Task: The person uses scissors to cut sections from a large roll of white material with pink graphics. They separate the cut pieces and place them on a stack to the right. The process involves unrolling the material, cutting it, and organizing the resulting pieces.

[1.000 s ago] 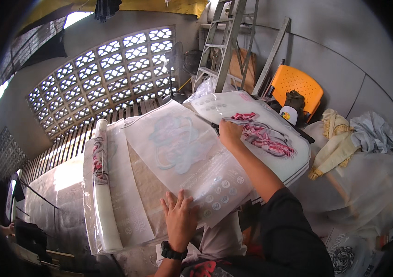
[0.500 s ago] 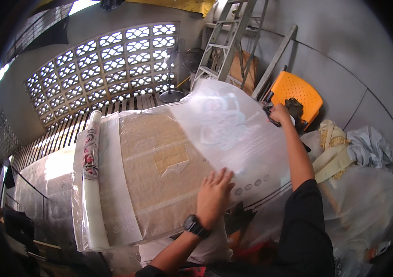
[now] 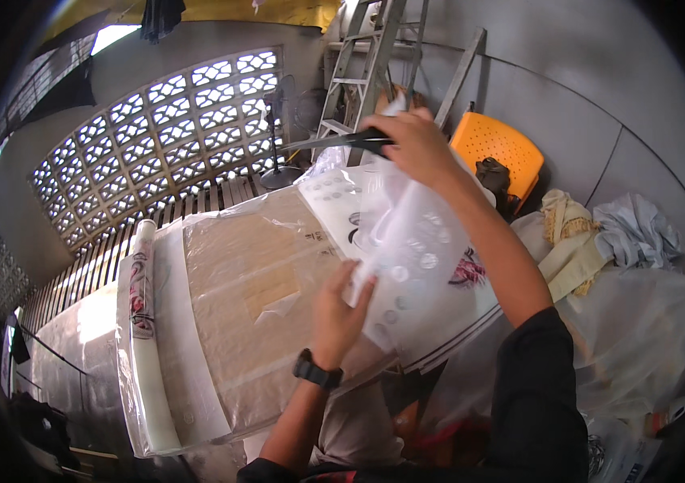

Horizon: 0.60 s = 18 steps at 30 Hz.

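My right hand is raised over the far part of the table, closed round black-handled scissors whose blades point left. Beneath it, a translucent plastic sheet is lifted in blurred folds; a white bit of it shows above the hand. My left hand, with a black watch on the wrist, is at the sheet's near folds, which run in between thumb and fingers. Under the sheet lies a white printed sheet with dark circles and a reddish-pink picture. Brown paper under clear plastic lies to the left.
A plastic-wrapped roll lies along the table's left end. Beyond the table stand a fan and a metal ladder. On the right are an orange chair, crumpled cloths and a large plastic cover.
My right hand has moved left and up with the scissors. The plastic sheet has risen into folds, baring the print below. My left hand has turned from lying flat to the folds.
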{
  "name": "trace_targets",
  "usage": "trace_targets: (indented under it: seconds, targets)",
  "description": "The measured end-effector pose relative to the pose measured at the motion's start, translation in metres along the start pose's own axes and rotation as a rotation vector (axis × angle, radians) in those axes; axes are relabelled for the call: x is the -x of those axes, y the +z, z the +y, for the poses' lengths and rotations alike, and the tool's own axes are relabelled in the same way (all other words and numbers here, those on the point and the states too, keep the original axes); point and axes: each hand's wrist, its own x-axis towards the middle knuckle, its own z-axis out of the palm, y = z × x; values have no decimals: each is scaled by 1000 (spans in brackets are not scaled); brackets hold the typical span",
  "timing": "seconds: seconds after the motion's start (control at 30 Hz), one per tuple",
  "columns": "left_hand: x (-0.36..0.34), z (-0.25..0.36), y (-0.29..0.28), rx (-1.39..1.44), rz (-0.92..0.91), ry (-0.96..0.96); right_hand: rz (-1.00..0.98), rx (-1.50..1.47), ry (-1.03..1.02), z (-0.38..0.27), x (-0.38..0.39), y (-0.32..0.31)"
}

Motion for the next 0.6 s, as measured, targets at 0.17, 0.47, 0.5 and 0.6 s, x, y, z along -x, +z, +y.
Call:
trace_targets:
  seconds: [0.17,0.47,0.5,0.6]
  targets:
    - [-41,-45,-67,508,71,-485,329,-3,-341,-79,-24,-24]
    - [-113,-64,-79,784,-307,-778,679,-61,-273,-15,-14,-80]
    - [-133,-89,-92,761,-302,-625,770,-24,-271,-3,-17,-80]
    - [-173,-93,-108,874,-36,-287,923,45,-148,33,-13,-83]
